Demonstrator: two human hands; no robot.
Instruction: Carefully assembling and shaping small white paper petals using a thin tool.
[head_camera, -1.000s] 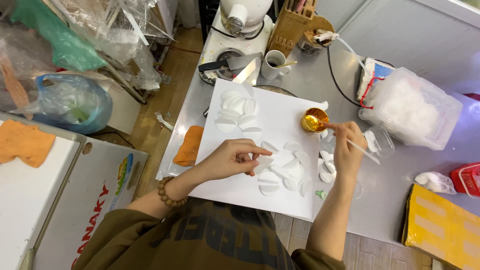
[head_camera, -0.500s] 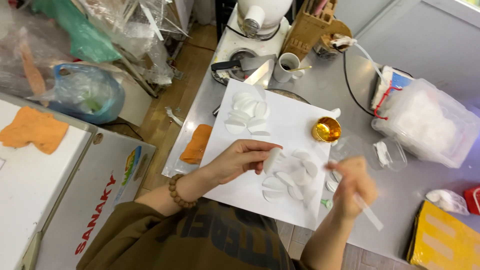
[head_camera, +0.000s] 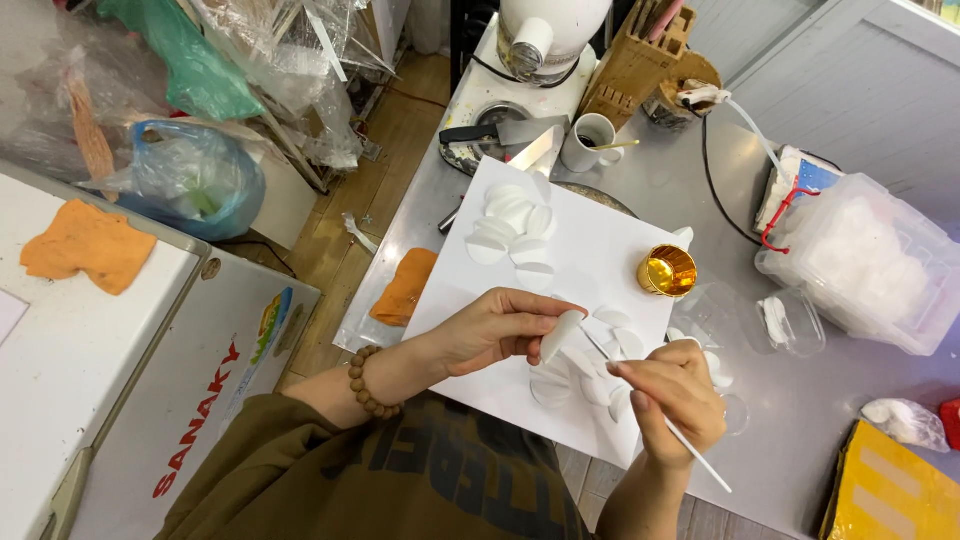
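Petal-shaped white piece (head_camera: 558, 335) is pinched upright in the closed fingers of the left hand (head_camera: 500, 328), above the white board (head_camera: 600, 245). A thin white brush handle (head_camera: 690, 450) is gripped by the closed right hand (head_camera: 672, 395), its tip apparently touching the piece. One batch of white pieces (head_camera: 512, 225) lies grouped at the board's far end; more are scattered beneath the hands, treatment status unclear. A small gold cup (head_camera: 667, 270) stands beside them.

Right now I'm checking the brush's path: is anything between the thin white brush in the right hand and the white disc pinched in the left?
Nothing visible. The brush tip sits right beside the white disc held by the left hand; the right hand grips the brush lower down.
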